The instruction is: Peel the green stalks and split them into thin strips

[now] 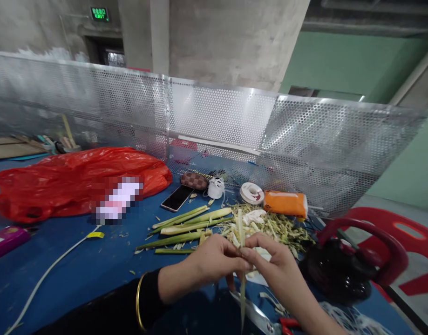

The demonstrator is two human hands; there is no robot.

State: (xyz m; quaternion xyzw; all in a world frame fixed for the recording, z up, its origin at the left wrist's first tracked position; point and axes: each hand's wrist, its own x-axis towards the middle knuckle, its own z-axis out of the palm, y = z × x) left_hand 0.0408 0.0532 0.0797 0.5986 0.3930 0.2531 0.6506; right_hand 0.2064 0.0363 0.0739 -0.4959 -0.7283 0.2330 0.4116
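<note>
A pale green leaf strip stands upright between my two hands, its ends showing above and below the fingers. My left hand pinches it from the left, fingers closed. From the right, my right hand grips the same strip with thumb and forefinger. Beneath the hands lie scissors with red handles, partly hidden by my right wrist. Beyond my left hand several long green leaf stalks are spread on the blue table. A heap of shredded plant scraps lies behind my right hand.
A dark kettle with a red handle stands at right. Farther back are a phone, a checkered case, a tape roll and an orange packet. A red plastic bag lies left; a perforated metal panel borders the table.
</note>
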